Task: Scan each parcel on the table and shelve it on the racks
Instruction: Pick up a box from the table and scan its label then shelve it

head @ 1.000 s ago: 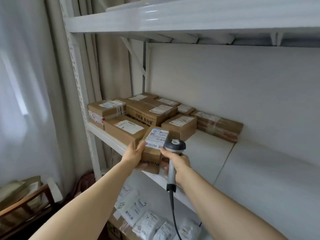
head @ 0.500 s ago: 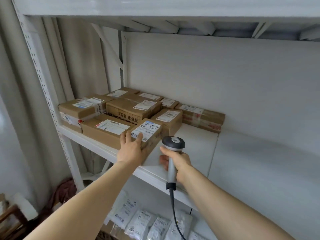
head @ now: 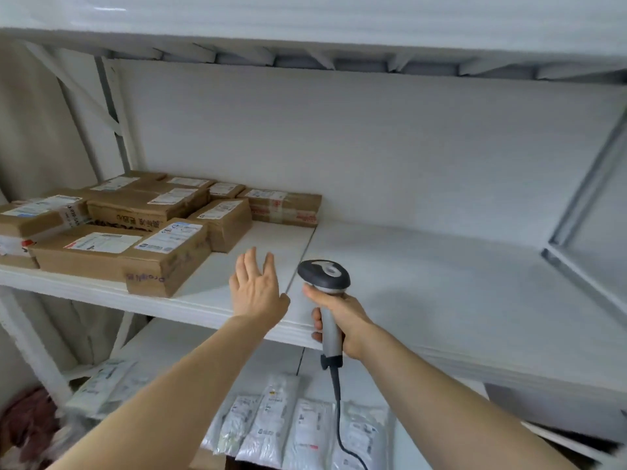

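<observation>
The parcel (head: 166, 256), a small brown cardboard box with a white label on top, sits at the front edge of the white shelf (head: 424, 283), at ten o'clock from our left hand (head: 258, 290), which hovers open, fingers spread, holding nothing. We judge it light and stiff, best taken by its short sides. Our right hand (head: 342, 320) grips the scanner (head: 324, 276) by its smooth grey handle.

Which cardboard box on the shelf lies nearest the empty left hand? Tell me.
The front-right box of the group, with a blue-and-white label on top and purple writing on its front; the others sit behind it or further left.
</observation>
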Motion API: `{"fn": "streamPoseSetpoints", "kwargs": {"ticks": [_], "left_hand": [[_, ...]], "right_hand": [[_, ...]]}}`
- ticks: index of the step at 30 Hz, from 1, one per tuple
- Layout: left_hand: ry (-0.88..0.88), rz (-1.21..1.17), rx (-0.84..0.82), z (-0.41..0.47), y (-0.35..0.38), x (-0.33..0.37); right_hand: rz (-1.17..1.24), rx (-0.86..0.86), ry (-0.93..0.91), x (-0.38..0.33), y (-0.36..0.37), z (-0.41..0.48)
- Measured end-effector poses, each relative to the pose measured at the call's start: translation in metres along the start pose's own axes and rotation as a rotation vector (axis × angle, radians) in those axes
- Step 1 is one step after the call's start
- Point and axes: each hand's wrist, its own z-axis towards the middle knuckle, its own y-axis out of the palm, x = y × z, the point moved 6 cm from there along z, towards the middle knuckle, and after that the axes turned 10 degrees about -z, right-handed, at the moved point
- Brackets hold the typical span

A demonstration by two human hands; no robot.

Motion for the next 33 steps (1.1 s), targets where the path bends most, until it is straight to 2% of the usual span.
{"fn": "streamPoseSetpoints", "kwargs": {"ticks": [5,8,20,27,33], "left_hand": [[0.175,-0.025,-0.136,-0.076,0.049,0.129],[0.39,-0.001,-0.254,-0.153,0.085,0.232],[1.034,-0.069,-0.612,-0.411,0.187,0.55],[1.278,-0.121,-0.75,-0.519,0.264,0.697],[1.334,-0.149,-0.863,-0.558,0.328,0.819]], "right_hand": [[0.112,0.11,0.018,0.051,-0.123,-0.092],[0.212,0.244,0.005,0.093,-0.216,-0.17],[0.427,0.903,-0.036,0.237,-0.491,-0.442],[0.635,1.252,0.045,0.324,-0.614,-0.55],[0.719,1.421,0.125,0.358,-0.731,-0.591]]}}
